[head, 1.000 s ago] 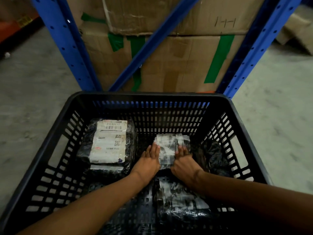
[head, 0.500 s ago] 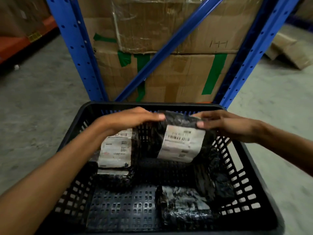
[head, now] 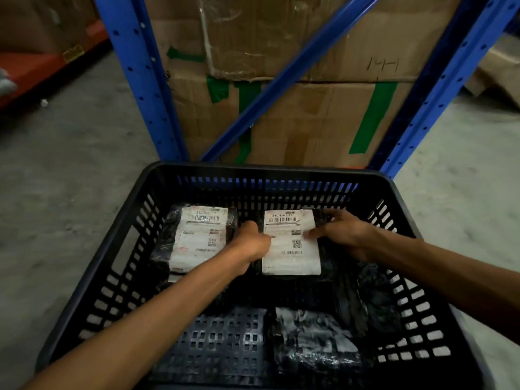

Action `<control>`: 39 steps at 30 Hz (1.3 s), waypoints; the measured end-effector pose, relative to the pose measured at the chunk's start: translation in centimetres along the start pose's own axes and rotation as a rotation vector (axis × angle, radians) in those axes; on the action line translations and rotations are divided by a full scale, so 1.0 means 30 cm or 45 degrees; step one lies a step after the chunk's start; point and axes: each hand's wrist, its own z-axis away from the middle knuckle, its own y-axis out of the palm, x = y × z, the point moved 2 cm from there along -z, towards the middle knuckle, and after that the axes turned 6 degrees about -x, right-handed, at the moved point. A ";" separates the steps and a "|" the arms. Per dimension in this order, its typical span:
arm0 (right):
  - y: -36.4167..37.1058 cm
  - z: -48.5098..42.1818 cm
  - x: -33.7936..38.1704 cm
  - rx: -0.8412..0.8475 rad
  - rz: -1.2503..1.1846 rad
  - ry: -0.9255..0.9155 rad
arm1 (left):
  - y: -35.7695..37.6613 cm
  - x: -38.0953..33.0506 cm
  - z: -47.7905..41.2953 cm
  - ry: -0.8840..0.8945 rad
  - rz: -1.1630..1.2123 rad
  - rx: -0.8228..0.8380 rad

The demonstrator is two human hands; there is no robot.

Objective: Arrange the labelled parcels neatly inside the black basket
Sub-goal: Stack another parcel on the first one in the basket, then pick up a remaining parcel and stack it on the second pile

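The black basket (head: 118, 249) stands on the floor in front of me. A black-wrapped parcel (head: 291, 243) lies label-up at the far middle of its floor. My left hand (head: 251, 246) grips this parcel's left edge with curled fingers. My right hand (head: 343, 232) rests on its right side, fingers spread over the label's edge. A second labelled parcel (head: 198, 237) lies label-up at the far left, beside the first. A third parcel (head: 315, 342) in shiny black wrap lies near the front right, its label not showing. More black wrap (head: 377, 299) sits along the right wall.
Blue shelving posts (head: 140, 80) and a diagonal brace (head: 284, 83) rise just behind the basket, with taped cardboard boxes (head: 309, 114) stacked inside. Grey concrete floor (head: 64, 175) lies left and right. The basket's front-left floor (head: 222, 342) shows bare grid.
The middle parcel was lifted off the basket floor, turned label-up in the air, and now lies flat beside the left parcel. Both hands came back down with it.
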 end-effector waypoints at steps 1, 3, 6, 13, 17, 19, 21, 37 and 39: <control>0.018 -0.014 -0.018 0.011 -0.003 0.000 | 0.011 0.011 -0.001 0.007 -0.040 -0.022; 0.048 -0.047 -0.057 0.041 -0.035 0.027 | 0.032 0.025 -0.010 0.009 -0.132 -0.005; 0.086 -0.107 -0.134 -0.030 0.090 0.021 | 0.085 0.050 -0.041 -0.059 -0.116 0.137; 0.170 -0.178 -0.239 -0.132 0.758 -0.011 | 0.207 0.117 -0.044 0.080 -0.845 0.258; 0.145 -0.129 -0.151 0.059 1.282 -0.095 | 0.167 0.078 -0.016 0.141 -1.029 0.366; 0.141 -0.054 -0.091 0.145 1.581 -0.212 | 0.126 0.052 0.023 0.244 -1.160 0.401; 0.125 0.050 -0.051 0.236 1.800 -0.379 | 0.086 0.036 0.081 0.431 -1.312 0.463; -0.019 0.325 -0.174 0.855 1.588 -0.517 | 0.105 0.077 0.238 0.780 -1.351 1.018; -0.064 0.302 -0.126 0.844 1.371 -0.474 | 0.043 0.067 0.182 0.685 -1.049 1.121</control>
